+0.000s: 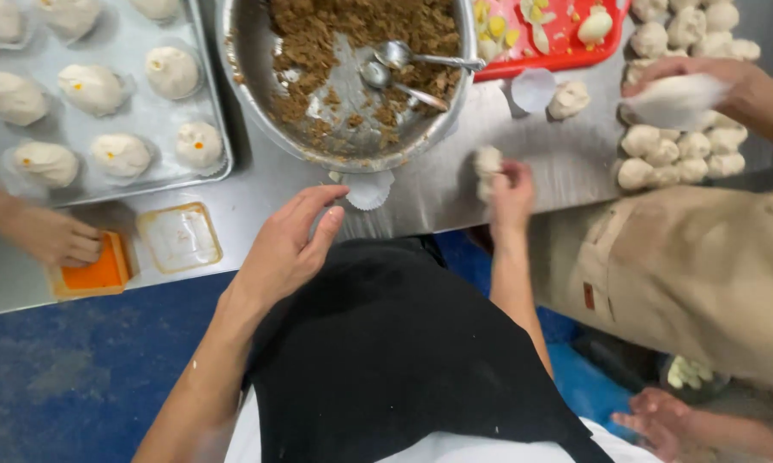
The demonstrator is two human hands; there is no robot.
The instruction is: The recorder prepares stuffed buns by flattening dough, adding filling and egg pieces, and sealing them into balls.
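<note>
My right hand (512,195) grips a small ball of pale dough (488,163) at the front edge of the steel table (438,189). My left hand (290,244) hovers with fingers spread and nothing in it, just left of a white paper liner (369,189) lying under the rim of a big metal bowl (248,51). The bowl holds brown crumbly filling (335,34) and two spoons (404,64). A black apron (386,343) covers my front.
A baking tray (129,111) at left carries several filled buns. Another person's hand (52,236) touches an orange tub (91,274) beside a square lid (179,236). At right a co-worker's hand (686,86) holds dough over several dough balls (678,146). A red tray (558,43) stands behind.
</note>
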